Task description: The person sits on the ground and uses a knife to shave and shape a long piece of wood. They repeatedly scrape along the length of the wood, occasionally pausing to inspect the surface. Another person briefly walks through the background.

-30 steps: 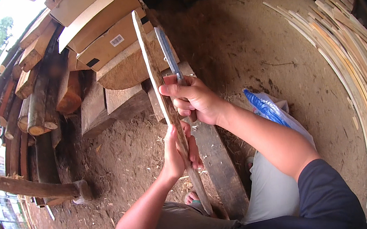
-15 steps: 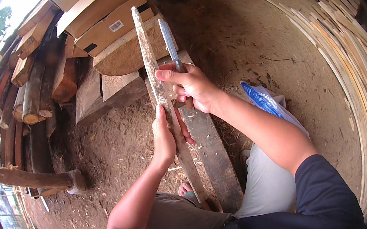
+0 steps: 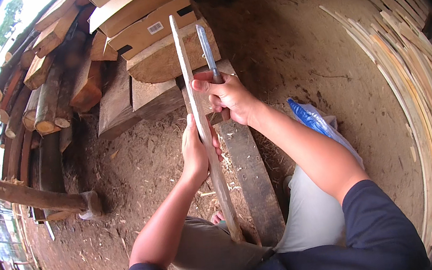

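Note:
A long, narrow wooden stick slants up from beside my left thigh and tapers toward its far tip. My left hand is closed round its middle, thumb lying along the side. Just beyond, my right hand grips the handle of a knife, its grey blade pointing away from me. The right thumb is stretched toward the stick; whether it touches the wood I cannot tell. The blade stands to the right of the stick, apart from it. Part of the knife handle is hidden in my fingers.
Between my legs runs a thick plank. Ahead, cardboard boxes rest on a sawn log. Stacked timber and a wooden-handled mallet-like tool are at the left. A plastic bag and thin wood strips lie to the right.
The stick has turned in my left hand: its mottled broad face has given way to a paler, narrower side. The left hand has slid slightly farther up. The whole view has shifted a little.

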Available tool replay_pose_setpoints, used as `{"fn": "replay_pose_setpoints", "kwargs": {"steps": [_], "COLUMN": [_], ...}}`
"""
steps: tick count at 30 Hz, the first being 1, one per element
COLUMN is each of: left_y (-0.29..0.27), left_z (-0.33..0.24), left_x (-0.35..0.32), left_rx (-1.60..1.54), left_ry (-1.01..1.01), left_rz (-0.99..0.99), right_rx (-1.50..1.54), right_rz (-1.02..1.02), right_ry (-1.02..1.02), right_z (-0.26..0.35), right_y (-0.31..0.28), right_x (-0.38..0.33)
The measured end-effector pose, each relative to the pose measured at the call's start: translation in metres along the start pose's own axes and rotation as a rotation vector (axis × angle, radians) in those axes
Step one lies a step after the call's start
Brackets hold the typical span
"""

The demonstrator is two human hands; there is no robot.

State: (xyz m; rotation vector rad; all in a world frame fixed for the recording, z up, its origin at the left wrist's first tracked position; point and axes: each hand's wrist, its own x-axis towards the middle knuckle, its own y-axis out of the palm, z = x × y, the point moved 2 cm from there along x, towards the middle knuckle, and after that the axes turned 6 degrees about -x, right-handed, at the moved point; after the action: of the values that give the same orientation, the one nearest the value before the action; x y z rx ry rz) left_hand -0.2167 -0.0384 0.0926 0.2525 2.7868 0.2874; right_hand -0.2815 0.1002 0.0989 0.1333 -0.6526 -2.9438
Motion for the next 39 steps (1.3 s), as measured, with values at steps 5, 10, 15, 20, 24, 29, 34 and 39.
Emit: {"fn": "replay_pose_setpoints", "kwargs": {"steps": [5, 10, 15, 20, 24, 29, 34, 39], "left_y": [0.002, 0.009, 0.011, 0.004, -0.001, 0.008, 0.014, 0.011], "left_z": [0.001, -0.005, -0.008, -0.016, -0.013, -0.017, -0.014, -0.005], "left_x": [-0.005, -0.005, 0.0, 0.007, 0.014, -0.003, -0.005, 0.002], "left_rx": [-0.196, -0.11, -0.14, -0.158, -0.141, -0.125, -0.139, -0.133], "left_ry": [0.027, 0.025, 0.0, 0.045, 0.085, -0.004, -0.013, -0.031], "left_rz": [0.094, -0.008, -0.005, -0.011, 0.013, 0.05, 0.086, 0.089], "right_rx": [-0.095, -0.107, -0.241, -0.206, -0.208, -0.407, -0.421, -0.248], "right_rz": [-0.106, -0.196, -0.42, -0.448, -0.507, -0.553, -0.469, -0.497], "right_ry": [0.022, 0.024, -0.084, -0.091, 0.042, 0.271, 0.071, 0.133], "right_z": [0.001, -0.002, -0.003, 0.009, 0.011, 0.046, 0.09, 0.047], "right_y": [0.014, 0.029, 0.033, 0.031, 0.006, -0.025, -0.026, -0.036], "right_x": [-0.001, 0.0, 0.001, -0.02, -0.054, -0.093, -0.108, -0.136]}}
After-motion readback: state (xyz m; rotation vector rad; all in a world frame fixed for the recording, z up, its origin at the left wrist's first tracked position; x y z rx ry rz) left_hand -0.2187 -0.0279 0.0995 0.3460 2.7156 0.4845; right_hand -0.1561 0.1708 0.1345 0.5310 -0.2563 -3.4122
